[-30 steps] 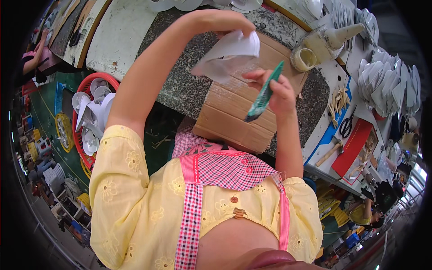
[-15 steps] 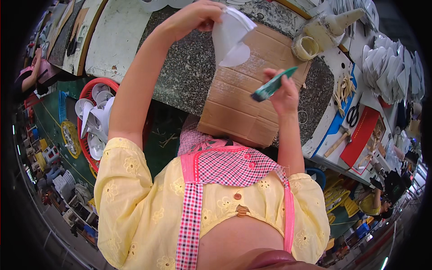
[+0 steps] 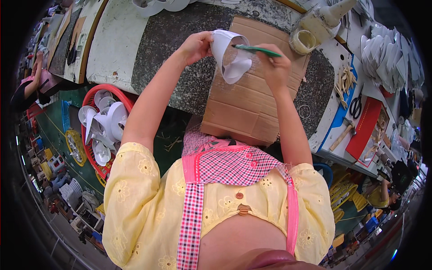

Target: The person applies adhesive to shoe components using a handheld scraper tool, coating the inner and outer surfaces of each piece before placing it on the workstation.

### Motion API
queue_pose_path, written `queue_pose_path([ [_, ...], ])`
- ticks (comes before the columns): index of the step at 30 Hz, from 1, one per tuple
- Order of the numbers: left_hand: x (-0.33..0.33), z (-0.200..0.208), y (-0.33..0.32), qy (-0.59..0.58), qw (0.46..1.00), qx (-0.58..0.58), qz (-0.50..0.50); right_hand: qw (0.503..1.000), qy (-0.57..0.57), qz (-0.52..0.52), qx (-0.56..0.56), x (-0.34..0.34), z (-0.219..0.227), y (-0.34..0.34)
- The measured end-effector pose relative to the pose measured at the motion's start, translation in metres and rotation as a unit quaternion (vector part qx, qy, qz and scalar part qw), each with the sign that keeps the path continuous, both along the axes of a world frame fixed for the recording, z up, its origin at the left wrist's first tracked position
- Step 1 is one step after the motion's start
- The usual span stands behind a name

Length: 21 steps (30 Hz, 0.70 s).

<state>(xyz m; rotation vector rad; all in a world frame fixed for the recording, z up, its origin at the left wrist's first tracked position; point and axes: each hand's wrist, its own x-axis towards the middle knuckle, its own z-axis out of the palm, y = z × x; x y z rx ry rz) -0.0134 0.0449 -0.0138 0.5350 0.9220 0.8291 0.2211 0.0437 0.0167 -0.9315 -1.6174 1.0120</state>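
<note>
A white curved shoe upper is pinched at its left edge by my left hand, held above a flattened cardboard sheet. My right hand grips a green-handled brush. The brush's dark tip reaches into the opening of the white piece; whether it touches the inner face I cannot tell. Past my right hand stands a glue-stained pot with a round open mouth, and a cloudy plastic bottle is beside it.
A red basket of white curved pieces stands low at the left. Along the right lie stacked white pieces, scissors, a hammer and a red strip. A person's arm shows at the far left.
The white piece has come lower and turned so that its opening faces me. My right hand has risen, bringing the brush from over the cardboard into that opening.
</note>
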Motion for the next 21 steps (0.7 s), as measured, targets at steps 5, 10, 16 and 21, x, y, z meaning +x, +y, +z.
queue_pose_path([
  [5, 0.012, 0.005, 0.006, 0.09, 0.996, 0.021, 0.005, 0.985, -0.129, 0.054, 0.103, -0.011, -0.023, 0.011],
  [10, 0.016, 0.009, -0.001, 0.228, 0.968, 0.098, -0.025, 0.994, -0.086, 0.022, 0.056, 0.004, -0.054, -0.03],
  [16, 0.01, 0.005, -0.012, 0.24, 0.963, 0.125, -0.011, 0.987, -0.078, 0.136, 0.032, -0.004, -0.049, -0.048],
  [21, 0.005, 0.001, -0.014, 0.242, 0.964, 0.109, -0.01, 0.975, 0.093, 0.123, -0.159, -0.008, -0.029, -0.037],
])
